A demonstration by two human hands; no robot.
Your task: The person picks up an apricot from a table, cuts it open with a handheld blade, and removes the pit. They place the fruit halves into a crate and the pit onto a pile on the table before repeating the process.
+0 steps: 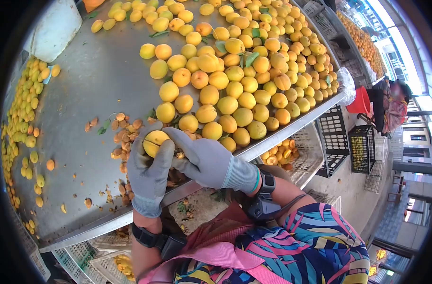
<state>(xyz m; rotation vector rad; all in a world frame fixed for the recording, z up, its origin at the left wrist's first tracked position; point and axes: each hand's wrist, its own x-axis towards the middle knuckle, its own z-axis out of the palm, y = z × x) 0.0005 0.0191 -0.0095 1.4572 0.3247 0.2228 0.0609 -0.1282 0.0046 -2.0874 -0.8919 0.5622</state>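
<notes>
A yellow apricot (153, 145) with a dark line across its face sits in my left hand (147, 176), the gloved fingers closed around it. Against its right side, my right hand (202, 160) is curled, also in a grey glove, fingertips right at the fruit. A small brownish bit (179, 155) shows by the right fingers; I cannot tell what else they grip. Loose brown apricot pits (123, 137) lie on the metal table (100, 87) just beyond my left hand. A big heap of whole apricots (235, 87) spreads behind and right of my hands.
Greener apricots (24, 106) line the table's far left side, near a white container (56, 29). Below the raised front edge, a crate (307, 158) holds halved apricots (280, 154). Black crates (335, 137), a red bucket (358, 100) and a person (391, 106) are at the right.
</notes>
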